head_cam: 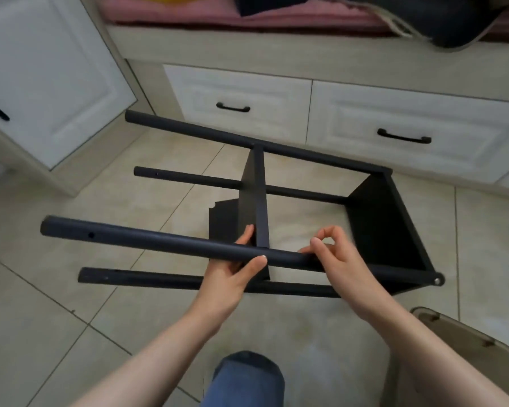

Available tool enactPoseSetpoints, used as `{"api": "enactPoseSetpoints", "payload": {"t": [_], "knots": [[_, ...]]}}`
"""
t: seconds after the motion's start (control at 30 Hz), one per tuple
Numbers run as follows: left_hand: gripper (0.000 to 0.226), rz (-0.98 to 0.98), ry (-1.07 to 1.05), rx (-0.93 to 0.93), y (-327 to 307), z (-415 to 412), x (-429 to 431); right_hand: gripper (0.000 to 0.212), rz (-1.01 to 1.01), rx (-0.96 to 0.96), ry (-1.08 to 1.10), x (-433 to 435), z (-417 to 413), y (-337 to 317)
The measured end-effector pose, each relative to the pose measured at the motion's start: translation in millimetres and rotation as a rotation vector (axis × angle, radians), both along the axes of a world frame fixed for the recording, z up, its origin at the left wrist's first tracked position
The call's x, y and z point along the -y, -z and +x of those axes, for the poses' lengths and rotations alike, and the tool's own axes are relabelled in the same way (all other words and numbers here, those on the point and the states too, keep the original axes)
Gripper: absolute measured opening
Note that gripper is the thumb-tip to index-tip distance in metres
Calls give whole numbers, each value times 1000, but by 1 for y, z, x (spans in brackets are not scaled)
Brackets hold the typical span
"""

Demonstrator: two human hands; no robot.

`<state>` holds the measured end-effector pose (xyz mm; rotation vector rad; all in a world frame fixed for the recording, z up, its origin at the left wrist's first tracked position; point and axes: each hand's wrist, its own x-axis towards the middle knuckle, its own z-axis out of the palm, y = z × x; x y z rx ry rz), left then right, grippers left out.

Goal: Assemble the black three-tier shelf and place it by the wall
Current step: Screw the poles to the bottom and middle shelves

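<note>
Two hands — left (pixel 232 277), right (pixel 338 259) — on one post (pixel 144 240).

Matt black shelf (pixel 379 227) (glossy floor tiles (pixel 71 289))

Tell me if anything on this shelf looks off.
The shelf lies on its side with only two tiers fitted; the left ends of its posts are bare. A loose panel sits beside the middle tier. No damage visible.

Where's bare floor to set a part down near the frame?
Bare floor left of the pole ends, toward the cabinet; another patch right of the end panel, below the drawers. Crowded at the near pole, where left hand and right hand sit by the middle panel.
</note>
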<state>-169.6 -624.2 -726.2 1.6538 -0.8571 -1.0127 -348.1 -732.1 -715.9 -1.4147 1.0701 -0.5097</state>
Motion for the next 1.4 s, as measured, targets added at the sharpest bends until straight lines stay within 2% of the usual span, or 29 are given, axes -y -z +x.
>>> {"api": "enactPoseSetpoints", "payload": {"t": [0.2,0.57,0.9,1.07,1.23,1.4], "knots": [[63,-7,-65,-106,32,-8,-10,6,4,-112,-77,0,-3,11],[60,-24,-28,-192,55,-47,-2,8,68,-231,-156,19,-41,10],[72,6,22,-221,71,-86,17,10,128,-281,-198,40,-87,6],[77,27,36,-226,77,-97,21,9,91,-257,-225,42,-105,15],[57,83,-21,-220,78,-93,7,10,12,-184,-306,28,-100,28],[60,123,-47,-264,77,-92,-20,9,-24,-156,-313,3,-94,35]]}}
